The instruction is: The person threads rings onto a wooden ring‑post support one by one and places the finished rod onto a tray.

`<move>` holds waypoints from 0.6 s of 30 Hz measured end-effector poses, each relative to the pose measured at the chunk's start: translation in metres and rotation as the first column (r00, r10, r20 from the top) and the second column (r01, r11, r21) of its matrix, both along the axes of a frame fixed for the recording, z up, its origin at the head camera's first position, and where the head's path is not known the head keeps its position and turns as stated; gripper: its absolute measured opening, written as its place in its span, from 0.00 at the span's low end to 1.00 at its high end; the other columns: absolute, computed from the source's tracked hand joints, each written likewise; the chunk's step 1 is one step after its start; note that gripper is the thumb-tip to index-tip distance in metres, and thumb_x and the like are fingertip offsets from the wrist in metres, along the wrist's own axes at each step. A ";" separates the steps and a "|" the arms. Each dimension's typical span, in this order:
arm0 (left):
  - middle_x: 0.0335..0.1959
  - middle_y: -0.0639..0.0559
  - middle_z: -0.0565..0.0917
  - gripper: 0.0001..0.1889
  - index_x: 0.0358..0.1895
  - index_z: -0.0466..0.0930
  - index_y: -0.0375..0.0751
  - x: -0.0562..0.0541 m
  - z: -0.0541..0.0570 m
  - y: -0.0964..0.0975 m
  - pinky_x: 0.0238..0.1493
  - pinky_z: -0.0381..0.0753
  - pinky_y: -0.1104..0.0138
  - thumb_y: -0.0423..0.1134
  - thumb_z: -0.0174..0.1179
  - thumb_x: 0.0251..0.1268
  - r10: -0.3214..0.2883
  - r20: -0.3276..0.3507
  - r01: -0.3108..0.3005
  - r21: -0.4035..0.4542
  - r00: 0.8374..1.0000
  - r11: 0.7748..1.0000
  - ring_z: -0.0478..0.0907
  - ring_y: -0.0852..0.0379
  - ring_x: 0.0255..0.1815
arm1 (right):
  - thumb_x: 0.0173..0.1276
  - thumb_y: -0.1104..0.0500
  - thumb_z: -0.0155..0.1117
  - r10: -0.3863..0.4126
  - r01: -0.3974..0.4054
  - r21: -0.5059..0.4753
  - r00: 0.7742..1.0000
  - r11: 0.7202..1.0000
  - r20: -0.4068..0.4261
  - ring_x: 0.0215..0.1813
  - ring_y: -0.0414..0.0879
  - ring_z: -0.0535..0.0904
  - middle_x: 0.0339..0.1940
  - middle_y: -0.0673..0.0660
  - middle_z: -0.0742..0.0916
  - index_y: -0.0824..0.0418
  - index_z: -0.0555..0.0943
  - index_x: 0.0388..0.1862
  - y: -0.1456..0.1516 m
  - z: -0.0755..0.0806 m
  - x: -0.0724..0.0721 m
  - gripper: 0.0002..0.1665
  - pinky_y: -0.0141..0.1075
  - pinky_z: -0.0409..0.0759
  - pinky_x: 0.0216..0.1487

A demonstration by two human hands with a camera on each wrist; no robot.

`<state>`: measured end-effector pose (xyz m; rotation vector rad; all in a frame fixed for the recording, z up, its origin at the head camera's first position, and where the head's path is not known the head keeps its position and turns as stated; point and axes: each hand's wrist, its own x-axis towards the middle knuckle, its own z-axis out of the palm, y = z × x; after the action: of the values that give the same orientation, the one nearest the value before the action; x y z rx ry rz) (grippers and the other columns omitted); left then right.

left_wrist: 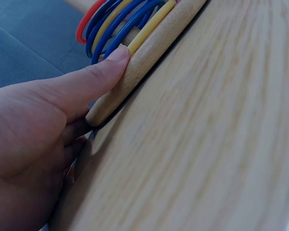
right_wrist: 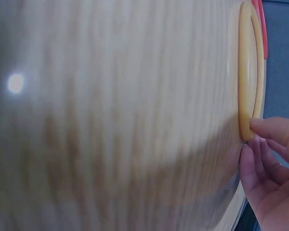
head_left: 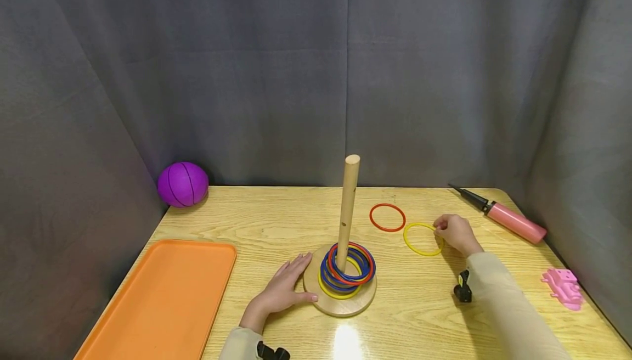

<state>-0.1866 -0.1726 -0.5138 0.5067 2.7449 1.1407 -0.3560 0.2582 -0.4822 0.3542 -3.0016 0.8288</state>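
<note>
A wooden ring-toss stand, its round base (head_left: 340, 306) carrying an upright peg (head_left: 348, 206), stands mid-table. Several blue, red and yellow rings (head_left: 365, 280) are stacked around the peg's foot. My left hand (head_left: 283, 290) rests against the base's left side, fingers fairly straight; in the left wrist view the thumb (left_wrist: 98, 79) touches the base's rim beside the lowest yellow ring. To the right, my right hand (head_left: 456, 232) pinches the right edge of a loose yellow ring (head_left: 419, 254), which lies on or very close to the tabletop. Behind it lies a red ring (head_left: 387, 230).
An orange tray (head_left: 168, 294) lies at the left, with a purple ball (head_left: 183, 184) at the back left corner. A pink and black hand pump (head_left: 515, 223) lies back right. Nearer the right edge is a pink plastic piece (head_left: 564, 287). Grey curtains (head_left: 316, 74) enclose the table.
</note>
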 end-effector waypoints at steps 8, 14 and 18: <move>0.77 0.37 0.56 0.50 0.77 0.52 0.39 0.000 0.000 0.001 0.79 0.42 0.44 0.55 0.68 0.55 -0.004 -0.004 0.003 -0.003 1.000 1.000 0.49 0.40 0.79 | 0.66 0.66 0.60 -0.035 0.037 -0.018 0.997 0.999 0.064 0.34 0.48 0.74 0.36 0.64 0.86 0.70 0.84 0.42 0.003 -0.001 0.007 0.10 0.31 0.70 0.31; 0.77 0.37 0.57 0.50 0.76 0.52 0.39 0.000 0.001 0.000 0.79 0.43 0.44 0.55 0.68 0.55 -0.002 -0.010 0.002 -0.003 1.000 1.000 0.49 0.40 0.79 | 0.69 0.65 0.57 -0.041 0.061 -0.126 0.988 0.990 0.149 0.38 0.47 0.76 0.43 0.67 0.85 0.71 0.82 0.48 0.006 0.007 0.019 0.13 0.31 0.78 0.32; 0.77 0.38 0.57 0.50 0.77 0.51 0.38 0.001 0.001 0.000 0.78 0.43 0.44 0.55 0.68 0.55 -0.004 -0.013 0.004 -0.001 1.000 1.000 0.49 0.40 0.79 | 0.71 0.64 0.57 -0.039 0.081 -0.215 0.981 0.973 0.192 0.37 0.43 0.79 0.48 0.70 0.84 0.72 0.80 0.52 0.005 0.016 0.027 0.15 0.31 0.83 0.32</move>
<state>-0.1857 -0.1726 -0.5128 0.5203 2.7538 1.1395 -0.3287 0.2633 -0.4658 0.1890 -3.0217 1.2424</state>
